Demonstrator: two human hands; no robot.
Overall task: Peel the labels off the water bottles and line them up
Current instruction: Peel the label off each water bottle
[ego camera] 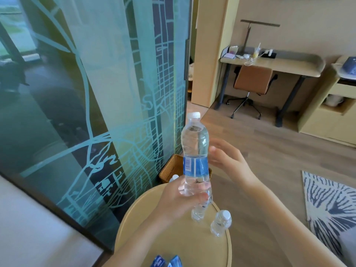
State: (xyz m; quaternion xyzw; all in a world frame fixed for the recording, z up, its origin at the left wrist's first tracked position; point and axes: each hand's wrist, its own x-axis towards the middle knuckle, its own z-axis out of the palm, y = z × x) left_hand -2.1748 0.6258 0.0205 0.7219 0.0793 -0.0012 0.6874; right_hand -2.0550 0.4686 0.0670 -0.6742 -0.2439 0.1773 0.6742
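My left hand (pixel 178 199) grips the lower part of a clear water bottle (pixel 195 139), holding it upright above the round table (pixel 146 224). Its white cap is on and a blue label (pixel 196 166) still wraps its middle. My right hand (pixel 229 160) hovers just to the right of the label with fingers spread, holding nothing. Two bare bottles stand on the table's right side: one (pixel 199 211) partly hidden behind the held bottle, the other (pixel 221 223) near the rim. Peeled blue labels (pixel 166 261) lie at the table's near edge.
A wicker basket (pixel 170 166) sits on the floor behind the table, with a bottle cap (pixel 175 177) showing inside. A patterned glass wall (pixel 96 112) stands at the left. A desk (pixel 273 63) and chair (pixel 252 79) are at the back right, a rug (pixel 331 205) on the right.
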